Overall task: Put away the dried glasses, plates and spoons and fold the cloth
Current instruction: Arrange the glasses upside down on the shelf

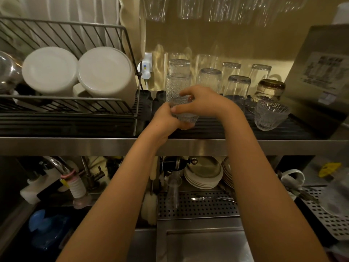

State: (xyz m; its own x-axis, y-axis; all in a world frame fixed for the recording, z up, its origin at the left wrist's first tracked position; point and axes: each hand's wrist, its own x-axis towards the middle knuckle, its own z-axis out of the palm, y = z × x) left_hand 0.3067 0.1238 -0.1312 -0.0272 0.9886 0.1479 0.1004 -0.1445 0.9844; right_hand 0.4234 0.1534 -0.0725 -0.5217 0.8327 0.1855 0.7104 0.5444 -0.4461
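Both hands grip one patterned glass (184, 112) over the shelf's (75, 146) front edge.

Left hand (166, 122) cups the glass from below and the side, fingers wrapped round its lower part; right hand (202, 103) closes over it from above, thumb along the near wall and fingertips (186, 96) curled on the far side; the glass sits tilted between the two palms, just in front of a tall stack of embossed glasses (178, 80); behind and to the right stand more upturned glasses (238, 85) on a dark ribbed mat (217, 127), with an amber-based one (271, 89) and a small fluted bowl (270, 115) near the right end; left of the hands a wire rack (71, 103) holds white crockery (105, 72); below the shelf, stacked plates (203, 176) and a spoon (213, 199) lie by the perforated drainer (198, 208).
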